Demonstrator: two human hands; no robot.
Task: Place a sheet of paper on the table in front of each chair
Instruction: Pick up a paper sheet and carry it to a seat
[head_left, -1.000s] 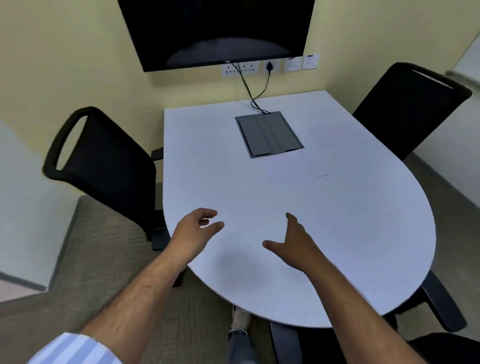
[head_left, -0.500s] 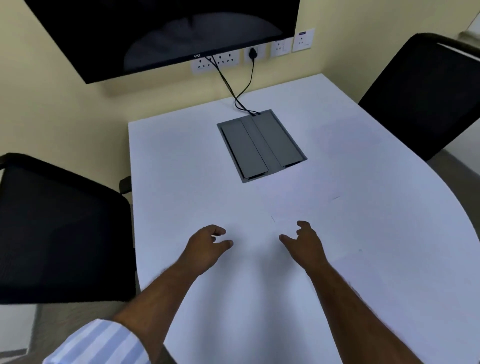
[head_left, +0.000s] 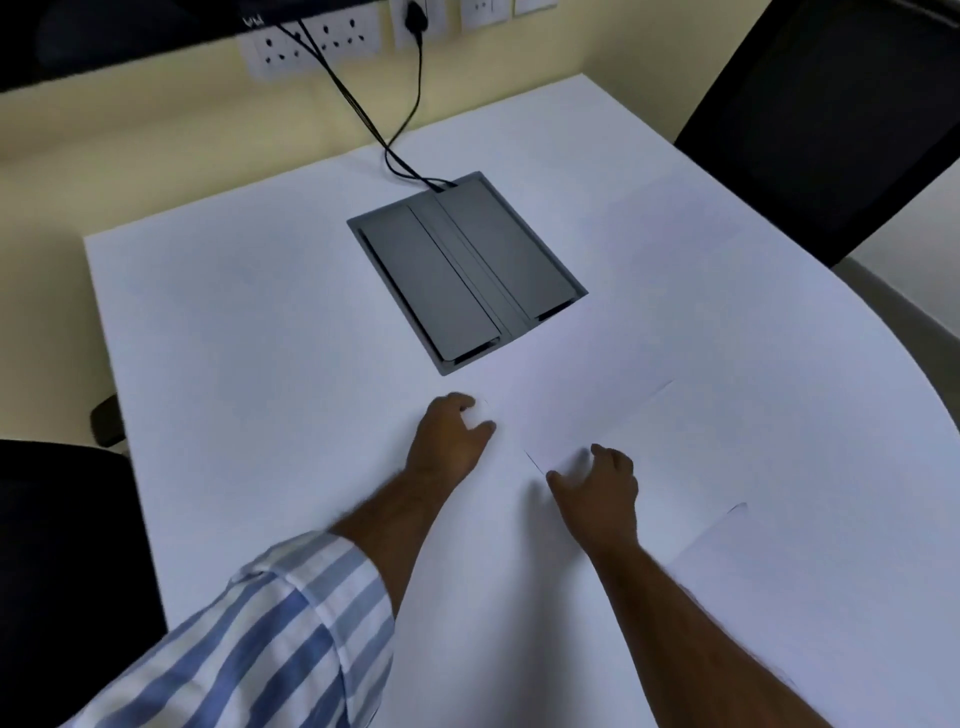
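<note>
Your right hand (head_left: 597, 483), loosely curled and holding nothing, touched the white paper sheet's (head_left: 639, 447) near-left corner on the white bench (head_left: 234, 338); sheet ran rightward. Left hand (head_left: 452, 441) also free.

The table (head_left: 234, 322) stands with its far edge against the wall. A cable box (head_left: 467, 270) is set into the table near that far edge, and cables (head_left: 384, 135) run from it up to the wall sockets (head_left: 311, 47). One sheet of paper (head_left: 613, 431) lies just in front of the box, another sheet (head_left: 675, 218) to the right of the box, before the right chair (head_left: 831, 119). A second chair (head_left: 57, 545) stands at the left side. Both hands are over the middle of the table: the left hand (head_left: 447, 441) beside the near sheet, the right hand (head_left: 597, 488) on its near corner.
</note>
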